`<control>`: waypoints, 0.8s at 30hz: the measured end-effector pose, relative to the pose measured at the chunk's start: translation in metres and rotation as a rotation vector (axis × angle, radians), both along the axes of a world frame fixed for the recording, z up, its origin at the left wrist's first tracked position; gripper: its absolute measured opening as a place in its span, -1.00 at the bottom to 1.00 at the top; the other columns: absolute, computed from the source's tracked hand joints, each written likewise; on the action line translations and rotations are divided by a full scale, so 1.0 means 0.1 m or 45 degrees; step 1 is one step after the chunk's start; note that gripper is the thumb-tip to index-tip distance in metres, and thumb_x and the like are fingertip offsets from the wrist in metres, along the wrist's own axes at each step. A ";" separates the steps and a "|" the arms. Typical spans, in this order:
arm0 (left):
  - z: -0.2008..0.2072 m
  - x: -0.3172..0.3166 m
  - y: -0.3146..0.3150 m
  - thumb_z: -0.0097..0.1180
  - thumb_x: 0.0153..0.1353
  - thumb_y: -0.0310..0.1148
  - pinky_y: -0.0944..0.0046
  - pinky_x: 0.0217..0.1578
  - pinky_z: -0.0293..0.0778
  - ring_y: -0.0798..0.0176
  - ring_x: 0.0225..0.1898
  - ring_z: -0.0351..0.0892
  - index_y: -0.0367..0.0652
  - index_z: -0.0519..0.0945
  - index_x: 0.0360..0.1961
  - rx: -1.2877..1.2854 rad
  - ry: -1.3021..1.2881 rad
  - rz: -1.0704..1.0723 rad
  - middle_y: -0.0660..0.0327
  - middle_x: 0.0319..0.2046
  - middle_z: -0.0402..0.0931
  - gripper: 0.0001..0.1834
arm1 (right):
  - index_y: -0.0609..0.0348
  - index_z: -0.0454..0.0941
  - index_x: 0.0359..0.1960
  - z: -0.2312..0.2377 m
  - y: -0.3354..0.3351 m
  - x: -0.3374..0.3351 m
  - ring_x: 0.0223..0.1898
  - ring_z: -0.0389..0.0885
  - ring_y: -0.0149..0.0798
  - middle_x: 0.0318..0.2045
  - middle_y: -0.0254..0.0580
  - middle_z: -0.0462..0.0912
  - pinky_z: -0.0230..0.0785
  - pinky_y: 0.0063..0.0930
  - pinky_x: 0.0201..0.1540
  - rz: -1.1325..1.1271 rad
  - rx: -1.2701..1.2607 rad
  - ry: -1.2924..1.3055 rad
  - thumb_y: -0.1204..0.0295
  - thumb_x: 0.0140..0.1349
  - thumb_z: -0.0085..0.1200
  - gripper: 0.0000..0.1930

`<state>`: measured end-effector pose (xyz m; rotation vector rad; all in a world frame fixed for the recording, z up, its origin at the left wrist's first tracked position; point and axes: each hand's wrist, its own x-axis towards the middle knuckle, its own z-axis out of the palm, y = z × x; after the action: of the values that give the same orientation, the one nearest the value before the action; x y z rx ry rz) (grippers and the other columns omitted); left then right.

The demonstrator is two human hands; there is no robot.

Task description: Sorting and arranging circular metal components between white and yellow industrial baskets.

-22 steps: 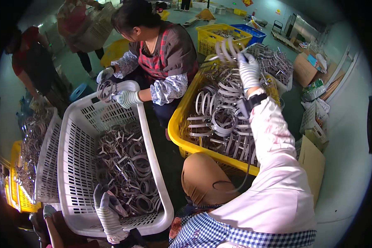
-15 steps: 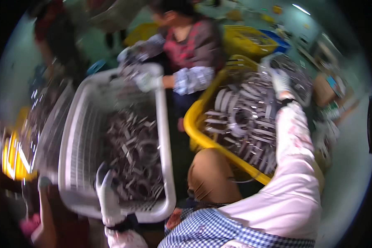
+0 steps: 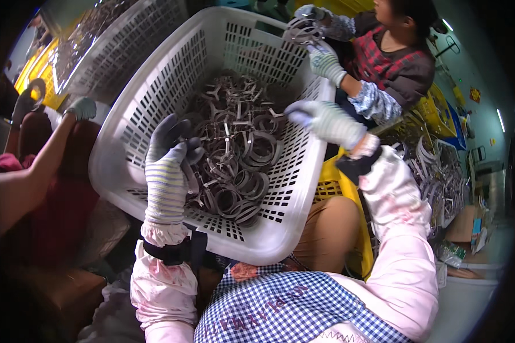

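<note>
A white plastic basket (image 3: 312, 211) stands in front of me, with many grey metal rings (image 3: 249, 188) and thin metal pieces heaped in it. My left hand (image 3: 169, 163), in a striped glove with grey fingertips, is over the basket's left side. Its fingers are bent but apart, and I see nothing held in them. My right hand (image 3: 329, 123), in a similar glove, is over the basket's right rim with its fingers pointing left. Motion smears those fingers. A small pale metal piece (image 3: 276, 113) shows just beyond their tips; whether they hold it is unclear.
At the far right a co-worker's gloved hands (image 3: 326, 63) hold rings over the basket's corner. A yellow basket (image 3: 355, 211) and more metal rings (image 3: 435, 171) are at my right. Another person's arm (image 3: 34, 177) and a grey basket (image 3: 131, 57) are at the left.
My right hand has moved left from the yellow basket of rings to the white basket's right rim. The view has turned left, so the white basket is now nearer the middle.
</note>
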<state>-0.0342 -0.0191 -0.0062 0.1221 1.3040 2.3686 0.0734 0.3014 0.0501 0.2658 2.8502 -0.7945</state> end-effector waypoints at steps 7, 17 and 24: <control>0.15 -0.02 -0.04 -0.09 0.31 -0.63 0.27 -0.10 0.66 0.24 -0.16 0.65 -0.22 0.39 0.27 0.049 0.066 0.062 0.04 0.04 0.54 -0.51 | 0.27 0.49 0.18 -1.84 -0.91 -1.16 0.13 0.56 0.15 0.06 0.29 0.59 0.37 -0.13 0.22 0.315 0.171 -0.603 -0.01 0.23 0.10 -0.35; 0.21 -0.03 0.05 0.12 0.27 -0.55 0.37 -0.20 0.60 0.36 -0.22 0.61 -0.19 0.44 0.23 -0.199 0.157 0.191 0.19 -0.05 0.57 -0.52 | 0.08 0.59 -0.21 -2.14 -0.62 -1.19 -0.50 0.48 -0.37 -0.55 -0.37 0.54 0.36 -0.46 -0.35 -0.447 -0.955 0.263 0.11 0.48 -0.06 -0.68; 0.03 0.18 0.21 0.45 0.11 -0.30 0.36 -0.15 0.51 0.32 -0.19 0.57 -0.30 0.44 0.17 -0.800 0.316 -0.346 0.19 -0.18 0.59 -0.35 | 0.05 0.56 -0.23 -0.32 -0.88 -0.55 -0.54 0.35 -0.60 -0.58 -0.52 0.45 0.24 -0.65 -0.45 -0.241 -1.419 0.633 0.06 0.47 -0.05 -0.66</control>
<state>-0.0160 0.0018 -0.0036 0.3795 1.9453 1.6697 0.0186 0.2133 0.0181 0.1746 2.2381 -2.5577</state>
